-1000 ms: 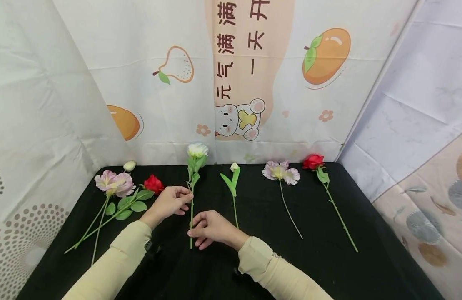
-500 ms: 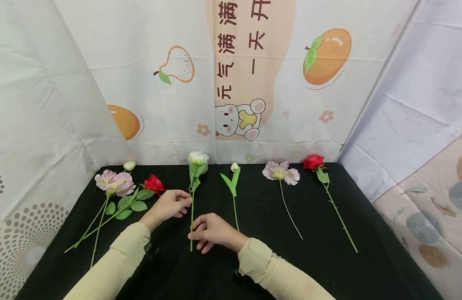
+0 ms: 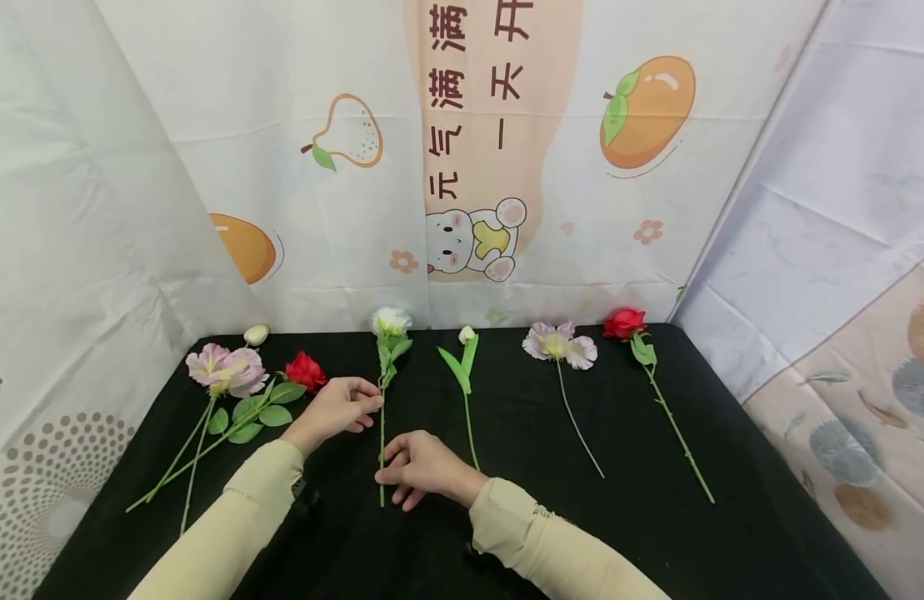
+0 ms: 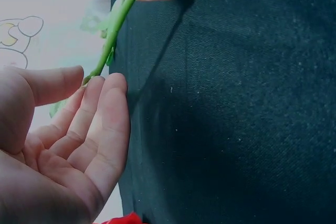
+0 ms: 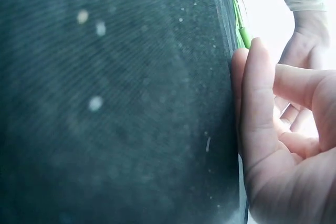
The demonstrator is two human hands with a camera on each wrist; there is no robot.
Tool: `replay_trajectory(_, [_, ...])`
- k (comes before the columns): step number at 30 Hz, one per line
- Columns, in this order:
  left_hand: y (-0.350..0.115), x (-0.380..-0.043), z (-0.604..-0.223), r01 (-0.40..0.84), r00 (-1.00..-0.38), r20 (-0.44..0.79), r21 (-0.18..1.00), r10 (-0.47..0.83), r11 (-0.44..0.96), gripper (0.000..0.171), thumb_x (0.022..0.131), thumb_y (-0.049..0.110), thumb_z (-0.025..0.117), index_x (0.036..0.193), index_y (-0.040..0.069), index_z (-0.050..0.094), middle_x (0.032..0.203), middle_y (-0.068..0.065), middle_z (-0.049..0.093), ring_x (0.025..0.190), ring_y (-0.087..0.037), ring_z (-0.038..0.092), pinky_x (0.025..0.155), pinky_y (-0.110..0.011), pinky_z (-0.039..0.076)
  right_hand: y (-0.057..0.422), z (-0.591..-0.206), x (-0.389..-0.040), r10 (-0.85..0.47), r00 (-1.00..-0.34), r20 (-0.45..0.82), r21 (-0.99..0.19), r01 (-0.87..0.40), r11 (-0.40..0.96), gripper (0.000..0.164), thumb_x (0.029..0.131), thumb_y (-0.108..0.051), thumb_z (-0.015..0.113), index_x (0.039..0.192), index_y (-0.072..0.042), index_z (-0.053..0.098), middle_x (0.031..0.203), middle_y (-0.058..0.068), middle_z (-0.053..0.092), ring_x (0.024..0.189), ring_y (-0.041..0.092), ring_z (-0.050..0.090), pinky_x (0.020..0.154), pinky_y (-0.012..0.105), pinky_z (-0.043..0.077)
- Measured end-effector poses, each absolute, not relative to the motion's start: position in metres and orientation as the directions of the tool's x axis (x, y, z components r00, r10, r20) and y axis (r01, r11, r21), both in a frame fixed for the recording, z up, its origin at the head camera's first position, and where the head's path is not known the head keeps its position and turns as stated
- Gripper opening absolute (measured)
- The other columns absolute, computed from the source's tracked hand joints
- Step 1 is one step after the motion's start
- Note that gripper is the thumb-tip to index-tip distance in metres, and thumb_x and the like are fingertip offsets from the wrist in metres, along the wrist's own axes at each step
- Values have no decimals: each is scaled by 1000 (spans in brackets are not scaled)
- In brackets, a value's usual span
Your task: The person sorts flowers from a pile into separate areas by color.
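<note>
A white flower (image 3: 391, 322) with green leaves stands at the table's middle-left, its thin stem running towards me. My left hand (image 3: 342, 410) pinches this stem below the leaves, between thumb and fingertips. Lower down, my right hand (image 3: 426, 468) pinches the stem near its cut end. In the left wrist view the green stem (image 4: 118, 27) crosses from the left fingertips up to the other hand. The right wrist view shows the right hand's fingers (image 5: 257, 98) close to the black cloth, with the left hand beyond. Right of the held flower lies a white tulip (image 3: 466, 358).
A purple flower (image 3: 559, 346) and a red rose (image 3: 624, 323) lie apart on the right. On the left, another purple flower (image 3: 237, 371), a second red rose (image 3: 306, 371) and a white bud (image 3: 256, 335) lie with crossed stems. Black cloth (image 3: 536, 533) covers the table; a printed curtain hangs behind.
The white flower has come down and slightly towards me, its head now lower against the curtain. Both hands moved down a little with it and kept hold of the stem.
</note>
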State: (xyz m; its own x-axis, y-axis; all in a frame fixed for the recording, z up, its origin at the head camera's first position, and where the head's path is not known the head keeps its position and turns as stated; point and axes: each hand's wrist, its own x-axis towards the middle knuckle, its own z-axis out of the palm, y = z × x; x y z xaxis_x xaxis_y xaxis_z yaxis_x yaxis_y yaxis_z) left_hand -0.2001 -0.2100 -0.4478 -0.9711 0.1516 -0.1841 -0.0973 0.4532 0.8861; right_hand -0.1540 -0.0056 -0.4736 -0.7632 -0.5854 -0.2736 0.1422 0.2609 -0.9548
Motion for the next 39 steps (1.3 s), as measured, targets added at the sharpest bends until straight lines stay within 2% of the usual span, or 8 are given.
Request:
replay_trajectory(14, [-207,-211,-456,-134,-964,-229,859,137,494,16,100,13,65,110,0,64,96,-11,71,77,-21,70,69,-36,61,-5,-475,-156,-572,-760,-308,-948,194,253,35,92,-3,73,124,-2,57,85,12,72,55,18,66,51,36,60])
replay_trajectory(23, [-206,-210,-453,-151,-962,-248,829,112,538,14,100,13,64,108,0,65,94,-9,72,76,-21,68,66,-37,60,-5,-473,-157,-598,-734,-322,-945,208,254,45,99,-10,68,139,-1,51,91,8,72,59,19,68,55,38,61])
replay_trajectory(32, [-209,-207,-454,-194,-953,-290,813,92,550,15,100,14,64,108,0,65,95,-9,71,76,-22,67,65,-37,60,-5,-471,-155,-635,-697,-334,-941,217,258,41,101,-12,64,139,-1,53,91,10,74,61,19,69,57,38,61])
replay_trajectory(39, [-211,-206,-452,-173,-953,-281,804,108,569,18,100,15,64,106,-1,66,96,-11,69,76,-22,66,66,-38,61,-4,-470,-155,-654,-678,-334,-942,225,248,44,102,-13,64,142,-1,51,94,10,74,62,19,70,59,38,62])
